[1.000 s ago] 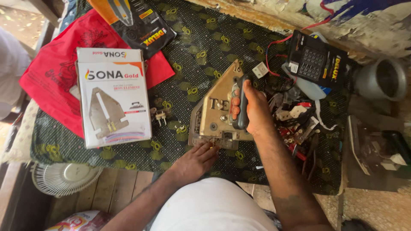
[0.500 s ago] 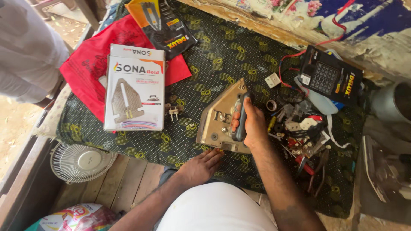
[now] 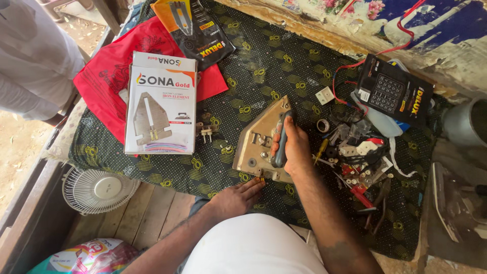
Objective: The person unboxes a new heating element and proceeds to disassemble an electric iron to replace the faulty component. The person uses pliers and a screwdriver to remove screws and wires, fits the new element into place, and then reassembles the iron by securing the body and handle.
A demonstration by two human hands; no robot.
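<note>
The person's right hand (image 3: 291, 147) is clamped around a dark screwdriver handle (image 3: 280, 139) held over a triangular brass-coloured iron soleplate (image 3: 256, 144), which lies flat on the patterned dark cloth (image 3: 264, 66) near the middle of the table. The left hand (image 3: 238, 195) rests open, fingers spread flat on the cloth, with its fingertips touching the soleplate's near edge at about 6 o'clock. At 9 o'clock from the soleplate lies a white cardboard box (image 3: 161, 104) partly on a red cloth (image 3: 109, 76), a small plug (image 3: 207, 131) sits between box and plate, and at 3 o'clock a heap of small parts and tools (image 3: 355, 162) spreads below a black packet (image 3: 393, 96).
</note>
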